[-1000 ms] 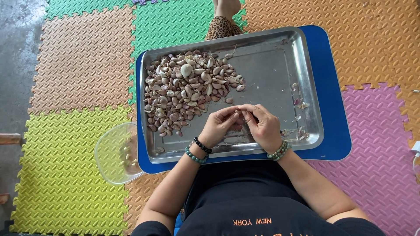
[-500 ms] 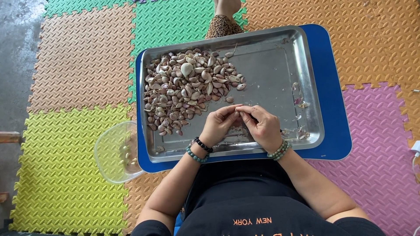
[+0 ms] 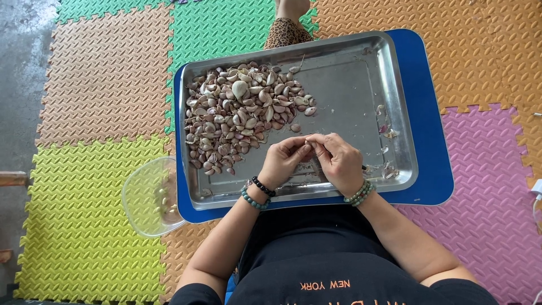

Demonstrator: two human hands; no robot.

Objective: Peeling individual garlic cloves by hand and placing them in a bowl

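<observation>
A metal tray (image 3: 350, 68) rests on a blue board (image 3: 432, 141) over my lap. A heap of unpeeled garlic cloves (image 3: 240, 116) fills the tray's left half. My left hand (image 3: 285, 161) and my right hand (image 3: 339, 161) meet above the tray's near middle, fingertips pinched together on a single garlic clove (image 3: 309, 141) that is mostly hidden by the fingers. Both wrists wear bead bracelets.
A clear plastic bowl (image 3: 149, 197) holding a few peeled cloves sits on the floor left of the board. Bits of garlic skin (image 3: 387, 133) lie on the tray's right side. Coloured foam mats cover the floor; bare concrete (image 3: 20, 68) lies at far left. A leg (image 3: 285, 28) extends beyond the tray.
The fingers shift slightly around the clove; the hands stay in the same place over the tray.
</observation>
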